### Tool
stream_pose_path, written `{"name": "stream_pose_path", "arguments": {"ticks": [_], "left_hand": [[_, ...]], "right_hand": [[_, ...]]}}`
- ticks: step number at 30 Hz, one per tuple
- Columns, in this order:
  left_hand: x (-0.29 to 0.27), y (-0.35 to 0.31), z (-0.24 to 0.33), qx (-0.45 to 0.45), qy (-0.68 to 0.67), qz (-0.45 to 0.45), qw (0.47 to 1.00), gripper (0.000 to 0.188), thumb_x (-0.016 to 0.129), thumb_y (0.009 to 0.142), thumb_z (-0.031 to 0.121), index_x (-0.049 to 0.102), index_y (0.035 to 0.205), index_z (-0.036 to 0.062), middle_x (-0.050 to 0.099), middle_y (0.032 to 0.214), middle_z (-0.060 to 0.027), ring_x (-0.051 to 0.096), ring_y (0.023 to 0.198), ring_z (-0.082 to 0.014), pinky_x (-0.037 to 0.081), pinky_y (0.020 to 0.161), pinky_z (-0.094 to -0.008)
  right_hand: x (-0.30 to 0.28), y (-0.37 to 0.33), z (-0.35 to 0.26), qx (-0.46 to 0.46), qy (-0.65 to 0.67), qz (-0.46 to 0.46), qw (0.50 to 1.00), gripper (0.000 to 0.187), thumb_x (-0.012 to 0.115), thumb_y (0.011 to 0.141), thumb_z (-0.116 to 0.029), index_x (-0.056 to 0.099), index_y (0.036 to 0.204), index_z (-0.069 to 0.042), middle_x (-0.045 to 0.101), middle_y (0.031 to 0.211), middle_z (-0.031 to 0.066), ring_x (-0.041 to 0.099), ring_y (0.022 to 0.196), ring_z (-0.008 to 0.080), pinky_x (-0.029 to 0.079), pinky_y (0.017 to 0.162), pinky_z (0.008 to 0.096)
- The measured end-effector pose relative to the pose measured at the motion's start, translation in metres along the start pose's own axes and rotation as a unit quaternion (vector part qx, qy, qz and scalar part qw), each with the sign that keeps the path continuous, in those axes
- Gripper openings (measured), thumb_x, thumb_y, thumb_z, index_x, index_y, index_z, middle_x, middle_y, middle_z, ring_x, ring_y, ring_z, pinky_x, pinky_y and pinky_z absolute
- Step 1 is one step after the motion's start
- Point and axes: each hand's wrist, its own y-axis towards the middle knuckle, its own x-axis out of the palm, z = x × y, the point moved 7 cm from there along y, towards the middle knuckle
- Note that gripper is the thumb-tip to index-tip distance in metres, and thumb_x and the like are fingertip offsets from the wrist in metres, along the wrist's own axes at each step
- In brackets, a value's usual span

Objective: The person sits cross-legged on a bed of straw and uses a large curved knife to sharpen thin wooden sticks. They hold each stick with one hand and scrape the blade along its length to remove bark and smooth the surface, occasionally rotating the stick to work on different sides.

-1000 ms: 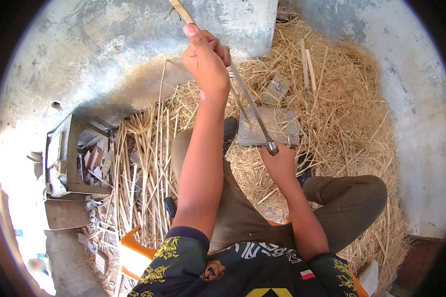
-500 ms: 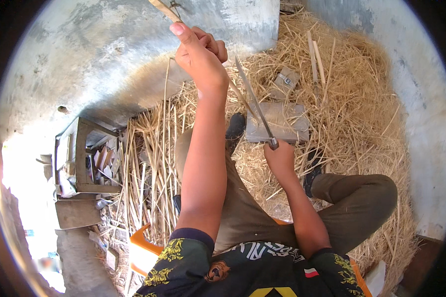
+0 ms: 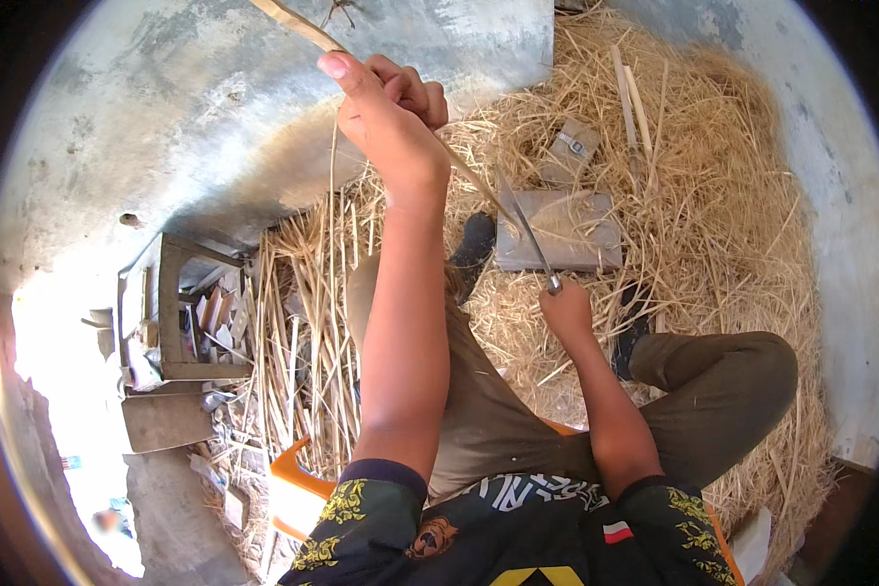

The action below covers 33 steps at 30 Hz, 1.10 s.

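Held high at upper left: a pale bamboo strip (image 3: 298,24), thin, flat and long, running down and to the right from the top edge through the left hand (image 3: 386,112), then on behind the wrist toward the blade. Left hand closed tight round the strip, thumb lying along it, fingers curled under. Farther right and lower: a slim knife (image 3: 527,230) with a narrow grey blade, tip meeting the strip, handle hidden in the right hand (image 3: 566,311), which is clenched in a fist round it. Blade edge seemingly set into the strip's end, though too thin there to tell for sure.

Against half a second before: left hand nearer the picture's middle and lower, blade leaning more steeply, right fist hardly moved; whole view swung a little, the grey block sitting lower than before.

Around, from the left: a small wooden stool frame (image 3: 171,313) with scraps stacked inside, standing on the grey concrete floor (image 3: 166,127); loose straw stalks (image 3: 303,332) in a bundle beside it; an orange plastic seat edge (image 3: 298,479) under the thigh. Beneath the blade, a flat grey stone block (image 3: 576,234) bedded in a straw heap (image 3: 742,205), a smaller grey piece (image 3: 571,148) just above it, two more pale bamboo slats (image 3: 633,98) lying on the straw farther up. Left forearm crossing in front of the knee and part of the straw.
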Motion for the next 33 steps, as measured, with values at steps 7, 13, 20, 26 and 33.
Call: {"name": "stream_pose_path", "arguments": {"ticks": [7,13,20,26,33], "left_hand": [[0.000,0.003,-0.004,0.014,-0.005,0.004,1.000,0.068,0.039,0.094,0.075,0.023,0.068,0.0141,0.017,0.059,0.0041,0.011,0.053,-0.0122,0.013,0.048,-0.0303],[0.002,0.007,-0.008,-0.003,0.001,-0.006,1.000,0.068,0.037,0.095,0.074,0.023,0.067,0.0140,0.017,0.060,0.0037,0.011,0.054,-0.0129,0.013,0.049,-0.0305],[0.005,0.008,-0.006,0.018,0.011,0.008,1.000,0.067,0.038,0.096,0.073,0.022,0.068,0.0136,0.019,0.062,0.0029,0.011,0.054,-0.0137,0.014,0.048,-0.0307],[0.011,0.005,-0.004,0.025,0.004,-0.008,1.000,0.067,0.039,0.096,0.073,0.024,0.069,0.0135,0.017,0.061,0.0031,0.011,0.053,-0.0138,0.014,0.047,-0.0311],[0.003,0.007,-0.009,0.020,0.004,0.001,1.000,0.066,0.037,0.097,0.072,0.025,0.068,0.0133,0.018,0.060,0.0028,0.011,0.053,-0.0127,0.014,0.047,-0.0303]], "right_hand": [[-0.028,-0.006,-0.066,-0.092,0.215,0.050,0.971,0.018,0.065,0.083,-0.016,0.064,0.081,0.002,0.065,0.072,0.0220,0.064,0.066,0.0380,0.048,0.063,0.0437],[0.033,0.002,0.027,0.041,0.034,-0.025,0.998,0.022,0.065,0.082,-0.020,0.066,0.080,0.001,0.066,0.073,0.0216,0.066,0.069,0.0388,0.050,0.065,0.0458],[-0.042,-0.013,-0.072,-0.073,0.115,0.078,0.988,0.024,0.067,0.083,-0.023,0.066,0.083,0.001,0.065,0.070,0.0219,0.067,0.068,0.0386,0.050,0.065,0.0466],[0.007,0.002,-0.014,-0.034,0.153,0.075,0.985,0.025,0.068,0.081,-0.023,0.066,0.086,0.002,0.065,0.069,0.0218,0.064,0.063,0.0384,0.048,0.062,0.0457],[-0.033,0.009,-0.027,-0.022,0.110,0.065,0.992,0.023,0.066,0.081,-0.020,0.064,0.079,0.003,0.061,0.063,0.0173,0.059,0.057,0.0297,0.045,0.059,0.0425]]}}
